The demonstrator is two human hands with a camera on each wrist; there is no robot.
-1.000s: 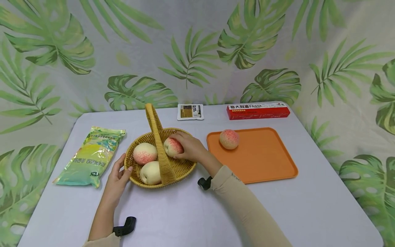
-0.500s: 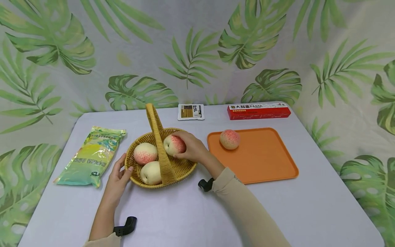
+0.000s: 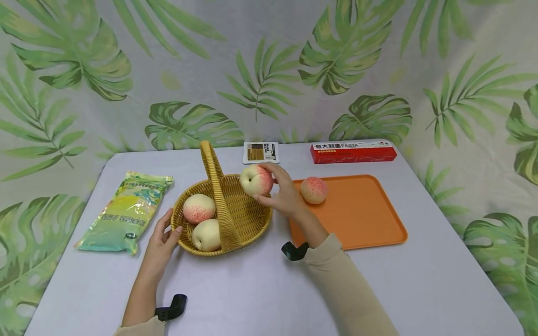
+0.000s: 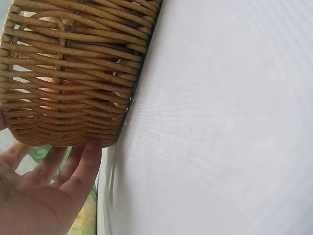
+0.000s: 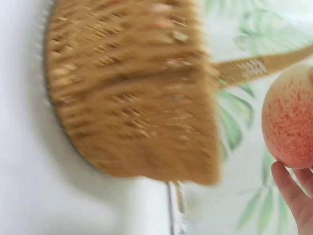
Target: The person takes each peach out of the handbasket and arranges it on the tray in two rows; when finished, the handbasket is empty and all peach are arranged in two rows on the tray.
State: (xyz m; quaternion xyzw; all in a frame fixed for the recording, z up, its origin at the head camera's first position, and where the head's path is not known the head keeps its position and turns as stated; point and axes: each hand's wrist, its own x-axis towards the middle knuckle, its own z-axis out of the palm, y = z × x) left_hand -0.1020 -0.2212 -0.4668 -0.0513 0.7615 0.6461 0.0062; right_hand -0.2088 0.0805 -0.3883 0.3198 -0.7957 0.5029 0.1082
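My right hand (image 3: 289, 195) pinches a pale peach with a red blush (image 3: 254, 180) between thumb and fingers, raised above the right side of a wicker basket (image 3: 249, 217). In the right wrist view this peach (image 5: 289, 117) is apart from the basket's rim. My left hand (image 3: 161, 245) grips the basket's left rim, thumb over the edge and fingers (image 4: 80, 169) against the outer wall. Left of the arched handle (image 3: 218, 200), two more peaches lie inside, one speckled red (image 3: 199, 208) and one mostly cream (image 3: 206, 234).
An orange tray (image 3: 357, 212) on the right carries one red-speckled peach (image 3: 314, 190) at its upper left. A red pasta box (image 3: 354, 152) and a small flat packet (image 3: 261, 152) lie along the back. Left of the basket lies a green-yellow bag (image 3: 122, 214).
My right hand has lifted the peach out of the basket's right half, moving up and to the right. The left hand stays at the rim.
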